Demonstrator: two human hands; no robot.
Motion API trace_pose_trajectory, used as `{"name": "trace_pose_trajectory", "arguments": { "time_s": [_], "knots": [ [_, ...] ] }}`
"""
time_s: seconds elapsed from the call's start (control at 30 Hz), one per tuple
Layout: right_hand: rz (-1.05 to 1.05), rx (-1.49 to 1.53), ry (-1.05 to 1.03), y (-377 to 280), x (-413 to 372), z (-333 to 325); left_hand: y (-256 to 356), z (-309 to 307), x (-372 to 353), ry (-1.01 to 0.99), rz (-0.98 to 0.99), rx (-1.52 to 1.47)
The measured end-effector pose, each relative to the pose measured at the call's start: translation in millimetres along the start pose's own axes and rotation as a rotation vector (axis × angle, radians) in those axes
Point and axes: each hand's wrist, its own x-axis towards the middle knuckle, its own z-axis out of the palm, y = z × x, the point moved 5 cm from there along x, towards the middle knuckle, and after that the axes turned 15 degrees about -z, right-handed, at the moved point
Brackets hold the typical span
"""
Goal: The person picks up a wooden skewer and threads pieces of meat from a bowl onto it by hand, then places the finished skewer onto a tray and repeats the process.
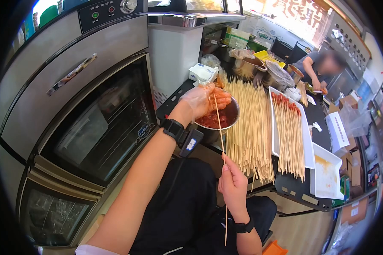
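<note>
Threading station, head view. The gloved left hand (200, 100) has its fingers curled closed around red meat pieces (221, 100), held over the rim of a metal bowl (232, 120) that contains more of the same. The bare right hand (233, 187) pinches a skewer (220, 136) between thumb and fingertips; its tip meets the held meat. Just right of the bowl lies a pile of bare sticks (249, 127), then a white tray (309, 148) of loaded sticks (290, 136). An oven (98, 123) stands left; another person (323, 68) works at the table's far end.
</note>
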Motion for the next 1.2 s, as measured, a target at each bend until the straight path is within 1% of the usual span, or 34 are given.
{"name": "trace_pose_trajectory", "arguments": {
  "time_s": [0.07,0.13,0.3,0.37,0.43,0.53,0.67,0.73,0.87,1.07,1.1,1.17,1.2],
  "knots": [
    [0.013,0.021,0.022,-2.2,-0.1,-0.6,0.1,0.6,0.0,-0.007,0.001,0.027],
    [0.020,0.032,0.018,-1.1,0.1,-0.4,-0.8,0.9,-0.8,0.035,0.008,0.011],
    [0.035,0.070,0.023,-1.0,1.1,1.2,-1.1,1.2,-0.3,0.006,-0.009,0.024],
    [0.025,0.020,0.006,0.1,1.8,0.6,-2.0,2.2,-0.8,0.008,-0.006,0.031],
    [0.010,-0.021,-0.006,3.2,2.8,-1.5,-2.0,3.5,-2.8,0.065,0.011,0.108],
    [0.002,-0.061,-0.011,2.0,5.7,-2.9,-6.3,-1.1,4.9,0.063,-0.011,0.142],
    [0.033,-0.102,0.033,-3.4,9.3,-1.6,-6.7,-1.9,6.7,0.078,-0.028,0.092],
    [0.011,-0.100,0.033,-2.3,11.4,0.8,-2.9,-0.2,4.0,0.117,0.035,0.145],
    [-0.068,-0.108,0.057,0.7,16.5,7.2,-1.3,2.8,2.5,0.134,0.036,0.169],
    [-0.042,-0.140,0.015,-2.9,22.5,18.9,-0.6,2.9,2.1,0.154,0.029,0.188],
    [-0.042,-0.138,0.016,-3.9,23.4,19.9,-0.1,3.1,1.6,0.155,0.053,0.215],
    [-0.071,-0.234,-0.004,-6.9,25.4,21.7,-0.5,3.4,1.2,0.157,0.077,0.243],
    [-0.071,-0.233,-0.004,-6.5,26.2,22.7,-0.3,4.1,-0.5,0.197,0.090,0.246]
  ]
}}
